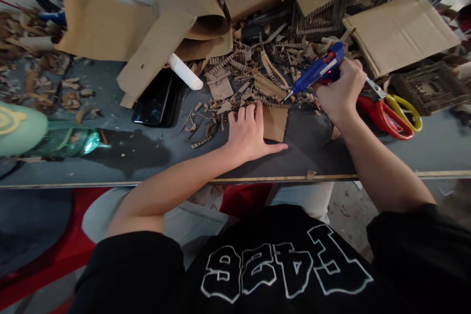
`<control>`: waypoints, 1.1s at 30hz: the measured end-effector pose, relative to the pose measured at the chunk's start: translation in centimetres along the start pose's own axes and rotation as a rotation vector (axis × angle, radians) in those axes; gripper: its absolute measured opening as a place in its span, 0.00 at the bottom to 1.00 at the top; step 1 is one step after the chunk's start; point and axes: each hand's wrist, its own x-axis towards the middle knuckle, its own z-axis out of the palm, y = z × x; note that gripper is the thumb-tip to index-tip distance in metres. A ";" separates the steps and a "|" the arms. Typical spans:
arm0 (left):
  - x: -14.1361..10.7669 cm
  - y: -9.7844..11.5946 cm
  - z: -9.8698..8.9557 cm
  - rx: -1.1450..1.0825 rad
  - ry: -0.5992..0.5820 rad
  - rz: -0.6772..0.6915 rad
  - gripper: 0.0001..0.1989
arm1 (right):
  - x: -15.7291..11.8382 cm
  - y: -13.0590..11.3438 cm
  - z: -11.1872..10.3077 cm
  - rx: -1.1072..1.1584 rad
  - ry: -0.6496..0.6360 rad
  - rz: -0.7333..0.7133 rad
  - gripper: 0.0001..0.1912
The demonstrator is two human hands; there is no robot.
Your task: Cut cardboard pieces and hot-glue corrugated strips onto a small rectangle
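Observation:
A blue glue gun [314,72] is gripped in my right hand [342,89], its metal tip pointing down-left at the upper right corner of a small cardboard piece [275,123]. That piece lies flat on the dark table, with a thin corrugated strip [274,104] along its far edge. My left hand [247,133] rests over the left side of the piece, fingers spread a little and the thumb stretched out to the right below it. Cardboard scraps and curled strips [270,66] lie just beyond both hands.
Scissors with red and yellow handles [392,120] lie right of my right forearm. A black phone [156,100], a white tube [185,72] and a green bottle [66,138] are on the left. Rolled cardboard [184,0] and a cardboard sheet [405,32] stand farther back.

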 end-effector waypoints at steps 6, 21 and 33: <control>0.2 1.0 0.6 -0.033 0.055 -0.010 0.51 | 0.0 -1.2 0.0 -0.024 0.055 0.050 0.13; 3.0 -5.7 -0.1 -0.359 0.058 0.326 0.48 | -0.7 -1.9 -0.4 0.173 0.098 0.089 0.16; 4.3 -8.8 1.4 -0.511 0.068 0.509 0.44 | -0.1 -0.1 0.7 0.489 0.160 -0.105 0.18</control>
